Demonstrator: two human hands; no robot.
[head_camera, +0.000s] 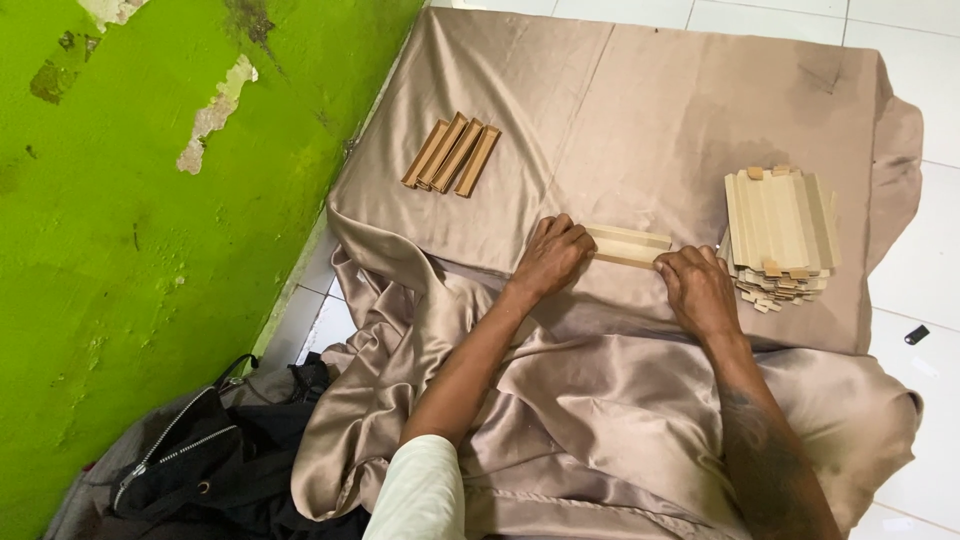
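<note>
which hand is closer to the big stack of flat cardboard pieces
Right. The right hand sits just beside the stack; the left hand is farther off, across the cardboard strip.

Two bare forearms enter from six o'clock. Left hand (548, 258) at eleven o'clock of frame centre, bare, no rings or watch visible. Short pale cream fabric sleeve (420, 490) covers the left upper arm. Right hand (697, 290) bare; dark tattoo marking on right forearm.

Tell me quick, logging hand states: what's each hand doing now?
Left hand: closed on one end of the flat cardboard piece.
Right hand: closed on its other end.
</note>
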